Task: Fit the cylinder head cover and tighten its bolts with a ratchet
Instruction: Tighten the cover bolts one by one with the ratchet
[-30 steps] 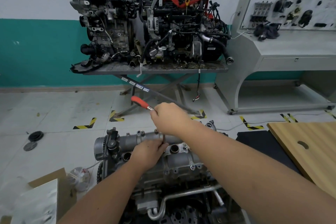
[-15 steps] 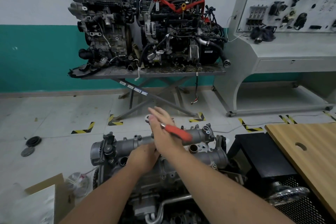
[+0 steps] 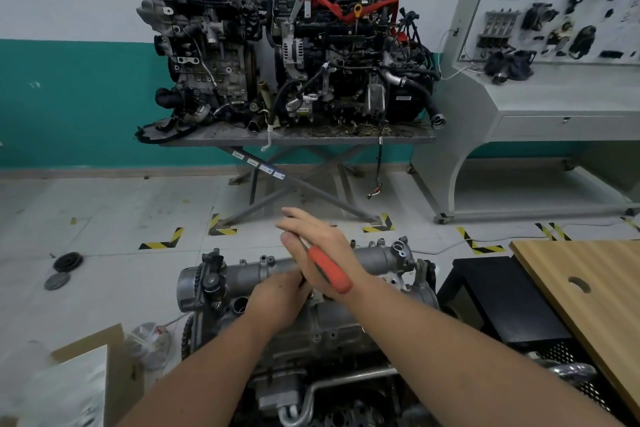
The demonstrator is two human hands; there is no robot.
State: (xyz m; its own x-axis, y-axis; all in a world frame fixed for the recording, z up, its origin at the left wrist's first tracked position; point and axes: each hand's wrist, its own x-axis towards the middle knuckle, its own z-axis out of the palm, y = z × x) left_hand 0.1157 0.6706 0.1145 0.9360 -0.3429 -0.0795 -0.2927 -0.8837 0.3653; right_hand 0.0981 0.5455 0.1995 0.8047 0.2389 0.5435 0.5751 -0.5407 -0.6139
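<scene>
The grey cast-aluminium cylinder head cover [image 3: 367, 258] already sits fitted, so bolt-tightening seems underway: right hand [image 3: 320, 253], fingers extended, thumb pinching the red-handled ratchet [image 3: 327, 269], left hand [image 3: 280, 298] curled at its head.

Even indoor light; wide-angle edge bending; edges soft.
</scene>
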